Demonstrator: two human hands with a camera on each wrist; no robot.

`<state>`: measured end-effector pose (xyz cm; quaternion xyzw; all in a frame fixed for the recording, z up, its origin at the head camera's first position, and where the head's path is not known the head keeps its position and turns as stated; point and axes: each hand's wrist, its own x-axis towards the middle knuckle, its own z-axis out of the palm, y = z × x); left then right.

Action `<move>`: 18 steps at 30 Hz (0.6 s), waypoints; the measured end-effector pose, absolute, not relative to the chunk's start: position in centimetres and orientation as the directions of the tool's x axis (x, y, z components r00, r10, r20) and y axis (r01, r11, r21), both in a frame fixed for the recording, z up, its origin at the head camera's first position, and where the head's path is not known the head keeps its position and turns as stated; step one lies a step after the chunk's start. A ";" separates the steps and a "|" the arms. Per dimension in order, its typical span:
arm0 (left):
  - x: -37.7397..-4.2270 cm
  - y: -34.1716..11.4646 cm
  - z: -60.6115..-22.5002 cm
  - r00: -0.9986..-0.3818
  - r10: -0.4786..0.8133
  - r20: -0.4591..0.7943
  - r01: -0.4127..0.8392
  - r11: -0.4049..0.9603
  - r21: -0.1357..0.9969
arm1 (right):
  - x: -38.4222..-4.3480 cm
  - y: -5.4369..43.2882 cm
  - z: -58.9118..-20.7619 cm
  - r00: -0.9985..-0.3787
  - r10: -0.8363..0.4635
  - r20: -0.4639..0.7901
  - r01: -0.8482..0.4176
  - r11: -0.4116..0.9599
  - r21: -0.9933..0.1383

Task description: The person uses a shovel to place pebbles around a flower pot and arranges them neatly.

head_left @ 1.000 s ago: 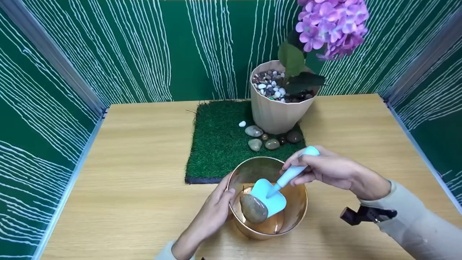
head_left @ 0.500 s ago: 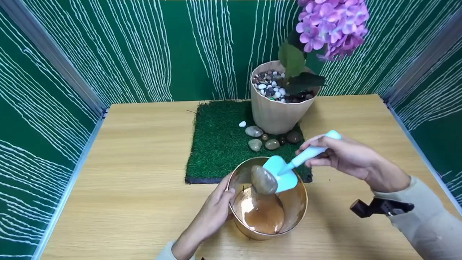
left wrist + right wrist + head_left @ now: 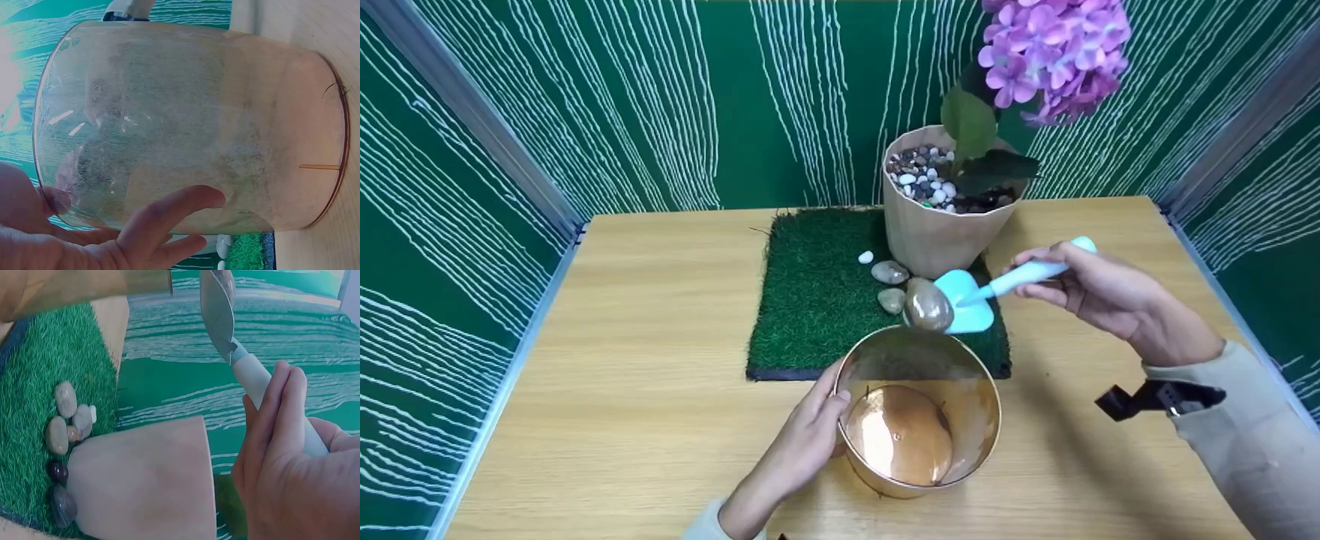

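Observation:
My right hand (image 3: pixel 1110 296) grips the pale handle of a light blue toy shovel (image 3: pixel 971 304). On its blade lies a large brownish stone (image 3: pixel 928 305), raised just beyond the far rim of a clear amber bucket (image 3: pixel 919 484). In the right wrist view the shovel (image 3: pixel 216 315) is seen edge-on, with part of the stone (image 3: pixel 226 280) behind the blade. My left hand (image 3: pixel 802 439) holds the bucket at its left side, thumb over the rim. The left wrist view has the fingers (image 3: pixel 163 216) against the see-through wall. Inside, the bucket holds no stones.
Behind the bucket lies a square of artificial grass (image 3: pixel 817 300). A beige pot (image 3: pixel 934 236) stands on it, holding pebbles (image 3: pixel 922 176) and a purple flower (image 3: pixel 1054 56). Several smaller stones (image 3: pixel 56 436) sit along the pot's base. Green walls with white streaks (image 3: pixel 645 105) enclose the wooden table (image 3: pixel 622 375).
My right hand has lifted the shovel with the stone up out of the bucket, moving away from me and to the right. The left hand and bucket have stayed put.

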<state>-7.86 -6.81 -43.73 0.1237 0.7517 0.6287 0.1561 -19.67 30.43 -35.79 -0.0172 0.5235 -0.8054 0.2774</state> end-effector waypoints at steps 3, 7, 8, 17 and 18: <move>-7.8 -6.8 -43.7 -0.919 0.383 -0.093 -0.025 0.178 0.984 | -20.3 30.5 -36.0 -0.866 -0.404 -0.294 0.438 -0.329 -0.836; -7.8 -6.8 -43.7 -0.918 0.379 -0.113 -0.050 0.173 0.984 | -21.1 30.3 -36.5 -0.873 -0.339 -0.351 0.462 -0.339 -0.820; -7.8 -6.8 -43.7 -0.918 0.378 -0.119 -0.059 0.167 0.984 | -21.3 30.2 -36.7 -0.872 -0.325 -0.367 0.470 -0.339 -0.815; -7.8 -6.8 -43.8 -0.915 0.377 -0.141 -0.096 0.136 0.986 | -22.9 28.2 -40.5 -0.863 -0.292 -0.411 0.497 -0.357 -0.791; -7.8 -6.8 -43.8 -0.916 0.375 -0.144 -0.099 0.135 0.986 | -23.0 27.8 -41.0 -0.866 -0.289 -0.407 0.492 -0.361 -0.792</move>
